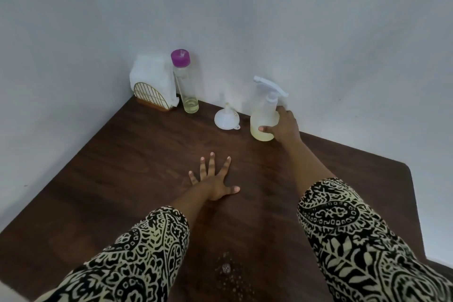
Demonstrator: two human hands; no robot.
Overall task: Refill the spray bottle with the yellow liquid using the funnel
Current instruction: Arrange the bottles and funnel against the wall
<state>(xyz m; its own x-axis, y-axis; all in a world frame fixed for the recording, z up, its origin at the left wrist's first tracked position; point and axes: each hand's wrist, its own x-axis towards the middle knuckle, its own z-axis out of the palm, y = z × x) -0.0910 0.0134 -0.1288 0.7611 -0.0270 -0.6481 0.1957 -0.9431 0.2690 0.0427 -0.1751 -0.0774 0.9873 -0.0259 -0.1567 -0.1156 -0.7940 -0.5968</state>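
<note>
While the left hand point(215, 182) lies flat on the middle of the dark wooden table point(122, 167), fingers straight and spread wide with nothing in them, the right hand point(284, 127) reaches to the table's far edge and grips the spray bottle point(262, 110) low on its body, thumb curled across the front and fingers wrapped round the far side. That bottle stands upright against the white wall point(318, 44); it is cloudy and translucent, with a white trigger head point(269, 86) screwed on top and a shallow layer of pale yellow liquid at the bottom. Just to its left a white funnel point(226, 117) sits mouth-down on the wood, spout pointing up, apart from the bottle. Further left, near the far corner, stands a tall clear bottle with a purple cap point(187, 86), a little yellow liquid in its base, right beside a gold wire napkin holder point(150, 95) stuffed with white tissue. Both sleeves carry a black-and-cream print.
</note>
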